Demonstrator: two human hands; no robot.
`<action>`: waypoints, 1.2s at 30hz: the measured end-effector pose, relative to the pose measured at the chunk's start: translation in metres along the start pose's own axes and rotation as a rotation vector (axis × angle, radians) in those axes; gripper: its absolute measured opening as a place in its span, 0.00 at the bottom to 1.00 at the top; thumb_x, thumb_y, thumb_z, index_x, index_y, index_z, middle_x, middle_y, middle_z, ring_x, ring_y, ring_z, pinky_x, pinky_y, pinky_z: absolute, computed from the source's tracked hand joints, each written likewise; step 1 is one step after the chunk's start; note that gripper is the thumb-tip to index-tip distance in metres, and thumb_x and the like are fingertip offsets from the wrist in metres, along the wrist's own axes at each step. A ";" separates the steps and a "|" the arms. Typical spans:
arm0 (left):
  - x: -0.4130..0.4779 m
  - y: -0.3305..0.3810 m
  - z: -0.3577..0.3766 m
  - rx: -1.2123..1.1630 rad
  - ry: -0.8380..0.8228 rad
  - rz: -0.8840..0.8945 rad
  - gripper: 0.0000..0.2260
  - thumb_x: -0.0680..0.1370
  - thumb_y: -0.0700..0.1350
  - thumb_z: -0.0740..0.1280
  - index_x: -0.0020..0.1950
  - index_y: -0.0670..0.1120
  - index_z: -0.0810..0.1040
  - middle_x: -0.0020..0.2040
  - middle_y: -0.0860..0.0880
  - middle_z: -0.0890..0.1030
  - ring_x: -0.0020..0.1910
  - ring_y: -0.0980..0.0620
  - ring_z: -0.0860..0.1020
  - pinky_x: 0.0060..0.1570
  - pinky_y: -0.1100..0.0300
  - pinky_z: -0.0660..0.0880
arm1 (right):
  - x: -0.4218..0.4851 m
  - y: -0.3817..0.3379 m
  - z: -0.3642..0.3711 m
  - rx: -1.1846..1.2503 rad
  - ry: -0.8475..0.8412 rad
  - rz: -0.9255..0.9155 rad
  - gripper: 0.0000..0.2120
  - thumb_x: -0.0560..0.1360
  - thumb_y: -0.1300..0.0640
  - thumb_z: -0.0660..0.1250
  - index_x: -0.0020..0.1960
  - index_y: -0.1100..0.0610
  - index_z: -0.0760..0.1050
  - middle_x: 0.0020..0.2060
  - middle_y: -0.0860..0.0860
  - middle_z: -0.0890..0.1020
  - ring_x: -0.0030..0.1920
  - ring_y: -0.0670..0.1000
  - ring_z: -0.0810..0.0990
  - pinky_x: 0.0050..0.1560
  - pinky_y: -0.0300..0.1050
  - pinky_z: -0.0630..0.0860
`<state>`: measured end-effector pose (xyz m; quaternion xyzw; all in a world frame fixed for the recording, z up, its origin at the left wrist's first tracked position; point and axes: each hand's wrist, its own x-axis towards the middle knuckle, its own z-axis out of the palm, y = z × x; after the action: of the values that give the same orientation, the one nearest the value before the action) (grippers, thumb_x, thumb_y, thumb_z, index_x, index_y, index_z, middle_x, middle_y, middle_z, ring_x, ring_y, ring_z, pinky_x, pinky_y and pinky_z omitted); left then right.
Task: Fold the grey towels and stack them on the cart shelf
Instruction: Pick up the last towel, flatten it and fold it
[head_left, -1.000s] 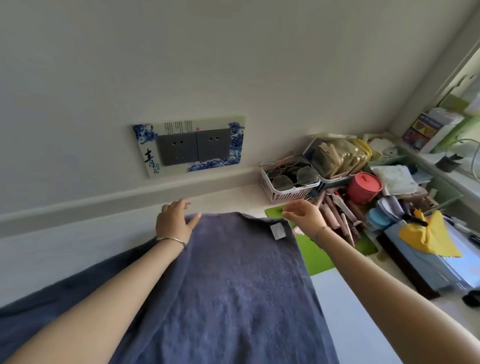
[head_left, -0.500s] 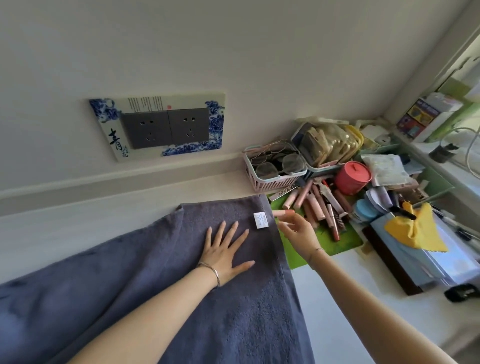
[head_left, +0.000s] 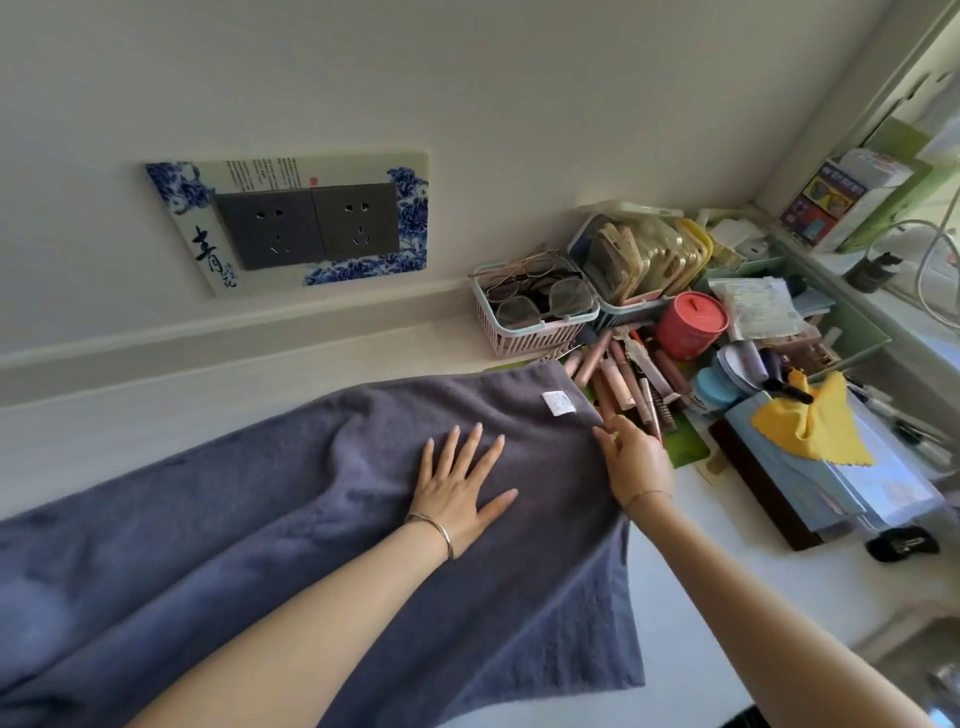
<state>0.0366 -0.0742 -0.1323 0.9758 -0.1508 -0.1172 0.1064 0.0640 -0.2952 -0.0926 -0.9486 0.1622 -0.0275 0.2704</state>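
Observation:
A grey towel (head_left: 260, 545) lies spread over the white counter, its far edge near the wall and a white label (head_left: 558, 402) at its far right corner. My left hand (head_left: 457, 488) presses flat on the towel's middle with fingers straight and spread. Along the towel's right edge rests my right hand (head_left: 636, 460), fingers extended and touching the fabric just below the label. The towel's near part hangs over the counter's front edge. No cart shelf is in view.
A white counter (head_left: 737, 561) runs along the wall under a double socket (head_left: 306, 226). At the right stand a pink basket of glasses (head_left: 530, 317), loose pens (head_left: 623, 384), a red tin (head_left: 688, 325), a yellow cloth (head_left: 813, 428) on a blue folder, and a green mat (head_left: 685, 447).
My left hand moved from the towel's far edge to its middle and now presses flat. My right hand came back to the right edge. The towel lies flatter.

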 end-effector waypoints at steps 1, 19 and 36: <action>-0.003 0.001 0.003 0.022 0.003 -0.001 0.33 0.73 0.68 0.36 0.75 0.57 0.35 0.77 0.51 0.36 0.75 0.47 0.36 0.71 0.45 0.34 | 0.004 0.006 -0.002 0.000 -0.013 0.014 0.11 0.77 0.50 0.63 0.55 0.55 0.77 0.41 0.57 0.81 0.47 0.61 0.78 0.43 0.47 0.70; -0.020 0.008 0.005 0.019 0.008 -0.087 0.52 0.53 0.69 0.13 0.75 0.57 0.37 0.78 0.50 0.40 0.76 0.45 0.41 0.72 0.45 0.39 | -0.093 0.069 -0.013 0.130 0.003 0.188 0.22 0.75 0.45 0.66 0.29 0.55 0.64 0.25 0.51 0.70 0.31 0.56 0.69 0.31 0.47 0.63; -0.116 -0.086 -0.046 0.078 0.154 -0.119 0.51 0.58 0.71 0.16 0.77 0.55 0.41 0.78 0.50 0.44 0.77 0.48 0.44 0.73 0.48 0.39 | -0.108 -0.061 0.031 0.131 0.006 -0.187 0.16 0.70 0.53 0.73 0.53 0.59 0.74 0.57 0.55 0.73 0.59 0.58 0.72 0.55 0.51 0.68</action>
<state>-0.0356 0.0506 -0.0861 0.9926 -0.0886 -0.0418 0.0723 -0.0162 -0.1956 -0.0837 -0.9398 0.0716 -0.0660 0.3275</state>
